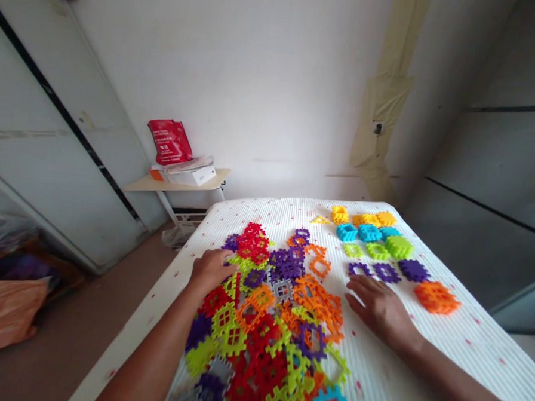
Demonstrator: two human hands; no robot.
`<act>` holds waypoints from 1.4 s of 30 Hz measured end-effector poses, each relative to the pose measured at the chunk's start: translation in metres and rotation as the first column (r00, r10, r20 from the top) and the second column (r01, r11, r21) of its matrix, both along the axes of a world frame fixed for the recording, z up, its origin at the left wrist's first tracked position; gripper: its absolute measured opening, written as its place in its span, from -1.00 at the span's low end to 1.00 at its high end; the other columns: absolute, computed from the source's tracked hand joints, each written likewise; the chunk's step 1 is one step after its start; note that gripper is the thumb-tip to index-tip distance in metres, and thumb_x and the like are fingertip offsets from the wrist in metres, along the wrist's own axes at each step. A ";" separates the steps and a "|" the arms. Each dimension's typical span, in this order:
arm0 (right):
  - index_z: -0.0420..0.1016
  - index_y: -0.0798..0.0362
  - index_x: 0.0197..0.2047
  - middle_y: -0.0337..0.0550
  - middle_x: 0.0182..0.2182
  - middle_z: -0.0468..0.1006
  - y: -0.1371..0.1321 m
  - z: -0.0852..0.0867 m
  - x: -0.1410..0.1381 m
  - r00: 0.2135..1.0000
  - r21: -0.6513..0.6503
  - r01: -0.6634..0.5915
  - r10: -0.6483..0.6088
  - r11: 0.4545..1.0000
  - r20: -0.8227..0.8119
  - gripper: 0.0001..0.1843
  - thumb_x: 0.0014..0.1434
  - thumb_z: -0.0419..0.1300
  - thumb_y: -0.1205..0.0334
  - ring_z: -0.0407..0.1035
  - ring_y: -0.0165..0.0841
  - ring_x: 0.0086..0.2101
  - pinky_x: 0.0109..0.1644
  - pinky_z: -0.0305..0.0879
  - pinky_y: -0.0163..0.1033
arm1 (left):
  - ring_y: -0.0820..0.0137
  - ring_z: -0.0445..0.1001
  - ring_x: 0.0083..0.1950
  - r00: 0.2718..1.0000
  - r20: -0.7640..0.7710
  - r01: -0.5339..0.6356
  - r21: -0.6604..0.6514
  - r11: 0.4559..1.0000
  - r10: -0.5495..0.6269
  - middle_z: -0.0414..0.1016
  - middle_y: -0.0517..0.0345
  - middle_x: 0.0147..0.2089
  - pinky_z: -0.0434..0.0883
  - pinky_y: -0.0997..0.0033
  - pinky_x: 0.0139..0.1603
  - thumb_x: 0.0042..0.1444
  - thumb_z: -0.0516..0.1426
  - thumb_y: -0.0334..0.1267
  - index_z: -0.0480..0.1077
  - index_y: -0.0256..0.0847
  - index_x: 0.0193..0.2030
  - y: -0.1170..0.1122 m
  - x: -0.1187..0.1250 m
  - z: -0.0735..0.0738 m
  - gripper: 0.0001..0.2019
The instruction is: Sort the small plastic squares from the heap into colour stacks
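Head view shows sorted tiles far right on the bed (447, 359): yellow stacks (369, 218), blue stacks (364, 232), green stacks (384, 250), purple tiles (387, 271) and an orange stack (436, 297), each colour apart. I judge most work is left, since the big mixed pile (269, 332) lies in the middle. These are flat plastic squares with toothed edges and open windows. The left hand (210, 272) rests on the pile's far left edge, fingers bent; I cannot tell if it pinches a tile. The right hand (378, 308) lies flat and spread, holding nothing, between pile and purple tiles.
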State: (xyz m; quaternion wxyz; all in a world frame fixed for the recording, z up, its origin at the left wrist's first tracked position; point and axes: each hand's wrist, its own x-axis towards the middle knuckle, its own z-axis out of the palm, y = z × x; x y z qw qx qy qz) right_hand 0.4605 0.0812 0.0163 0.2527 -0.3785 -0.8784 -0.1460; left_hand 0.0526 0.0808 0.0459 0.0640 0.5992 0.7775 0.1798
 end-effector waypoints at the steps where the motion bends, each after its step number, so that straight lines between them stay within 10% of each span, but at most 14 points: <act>1: 0.48 0.07 -0.28 -0.02 -0.25 0.53 -0.005 -0.003 -0.003 1.000 -0.017 -0.010 0.010 1.000 0.008 -0.69 0.29 -0.08 0.23 0.41 -0.31 -0.30 -0.27 0.29 -0.25 | 0.08 0.42 0.03 1.000 -0.031 -0.005 -0.023 1.000 0.004 0.55 0.00 -0.07 0.29 0.17 -0.01 -0.21 0.20 -0.02 0.50 -0.10 -0.15 0.003 0.005 0.000 -0.57; 18: 0.37 0.08 -0.46 -0.13 -0.46 0.42 -0.012 -0.010 -0.015 1.000 -0.178 0.022 -0.021 0.984 0.008 -0.67 0.29 -0.07 0.30 0.29 -0.38 -0.40 -0.31 0.17 -0.29 | 0.26 0.48 -0.26 0.989 -0.145 0.015 -0.008 1.000 -0.016 0.53 0.16 -0.36 0.20 0.40 -0.36 -0.12 0.11 -0.12 0.38 -0.08 -0.40 0.008 0.018 0.003 -0.85; 25: 0.34 0.09 -0.48 -0.16 -0.48 0.40 -0.012 -0.008 -0.017 0.998 -0.158 0.058 -0.052 0.986 0.037 -0.68 0.28 -0.06 0.31 0.24 -0.40 -0.43 -0.33 0.12 -0.29 | 0.38 0.35 -0.48 0.980 0.159 0.102 0.130 0.986 -0.122 0.38 0.29 -0.58 0.20 0.47 -0.45 -0.15 0.09 -0.09 0.31 -0.11 -0.55 -0.009 0.023 0.017 -0.84; 35: 0.38 0.09 -0.46 -0.13 -0.46 0.43 -0.011 -0.008 -0.017 0.998 -0.235 0.029 -0.040 0.972 -0.041 -0.68 0.28 -0.07 0.29 0.30 -0.40 -0.42 -0.32 0.18 -0.31 | 0.42 0.36 -0.46 0.646 0.743 0.010 0.221 0.975 -0.175 0.40 0.24 -0.49 0.29 0.46 -0.43 -0.17 0.20 -0.06 0.36 -0.19 -0.37 -0.055 0.083 0.032 -0.72; 42: 0.46 0.06 -0.26 -0.14 -0.38 0.53 -0.020 0.011 -0.049 0.854 -0.458 -0.241 -0.037 0.856 -0.519 -0.75 0.23 0.01 0.15 0.39 -0.40 -0.40 -0.32 0.28 -0.33 | 0.37 0.45 -0.32 0.521 0.834 -0.032 0.229 0.973 -0.180 0.47 0.17 -0.38 0.37 0.41 -0.26 -0.14 0.19 -0.07 0.38 -0.20 -0.26 -0.065 0.109 0.015 -0.67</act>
